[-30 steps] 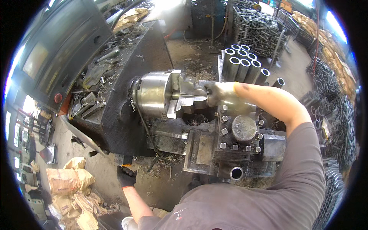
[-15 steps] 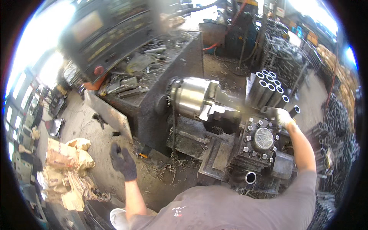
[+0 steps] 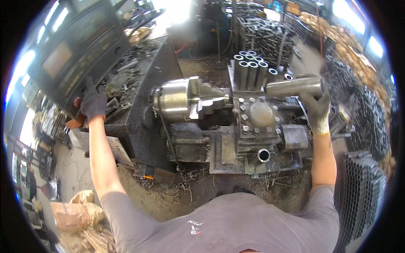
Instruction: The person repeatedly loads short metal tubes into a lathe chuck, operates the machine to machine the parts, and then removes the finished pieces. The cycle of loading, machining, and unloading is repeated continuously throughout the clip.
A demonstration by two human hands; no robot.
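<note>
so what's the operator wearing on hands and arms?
Left hand: dark, near-black work glove. Right hand: grey knit glove with a pale, whitish cuff at the wrist. Both forearms are bare; short grey T-shirt sleeves end above the elbows. No watch or bands visible.

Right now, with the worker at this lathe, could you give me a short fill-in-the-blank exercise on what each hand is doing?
1. The right hand holds a metal ____ above the lathe.
2. The left hand rests on the control ____ at the left.
3. Both hands wear ____.
4. The chuck holds ____ between its jaws.

Missing words: tube; panel; gloves; nothing
</note>
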